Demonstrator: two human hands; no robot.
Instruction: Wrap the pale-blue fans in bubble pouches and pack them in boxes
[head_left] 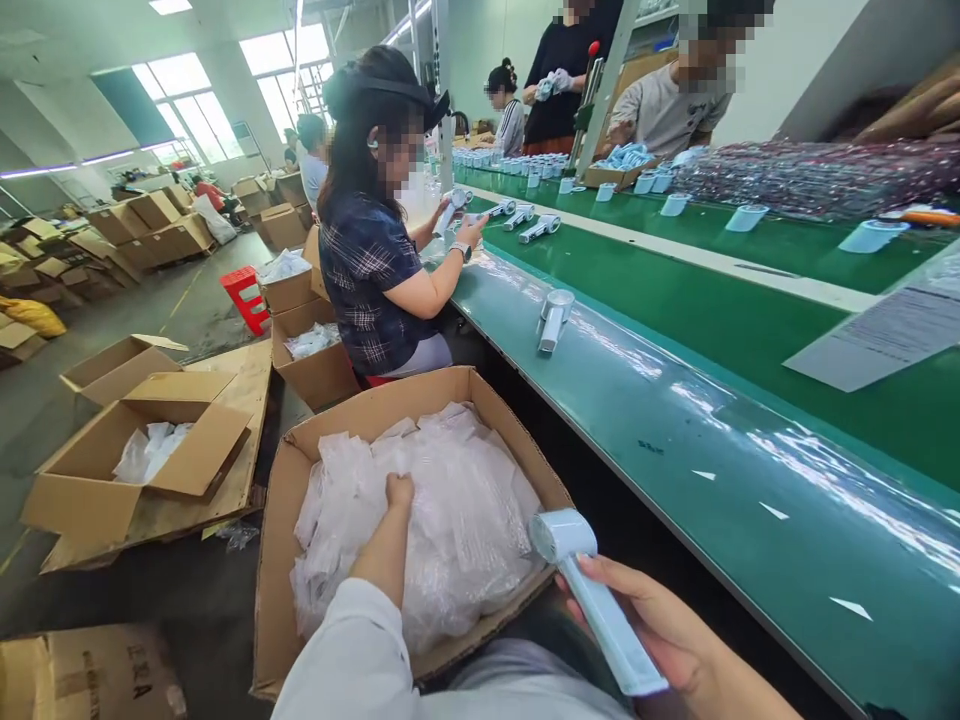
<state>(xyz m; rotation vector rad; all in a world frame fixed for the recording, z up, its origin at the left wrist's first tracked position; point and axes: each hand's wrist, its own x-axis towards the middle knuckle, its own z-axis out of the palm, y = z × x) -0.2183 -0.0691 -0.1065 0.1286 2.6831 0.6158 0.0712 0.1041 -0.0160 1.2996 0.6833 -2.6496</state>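
Observation:
My right hand (660,620) is wrapped round the handle of a light blue handheld fan (600,600), its round head pointing up and left, in front of the bench edge. My left hand (400,490) reaches into an open cardboard box (270,560) at my knees. Its fingers are curled down into a heap of clear bubble-wrap bags (465,500) and closed on one; the fingertips are hidden. Another handheld fan (555,320) lies on the bench ahead, apart from both hands.
The green workbench (675,430) runs along my right, with small white triangles and a paper sheet (877,330) on it. A co-worker (382,240) sits ahead, holding a fan. More people stand across the bench. Open cartons (150,440) fill the floor to my left.

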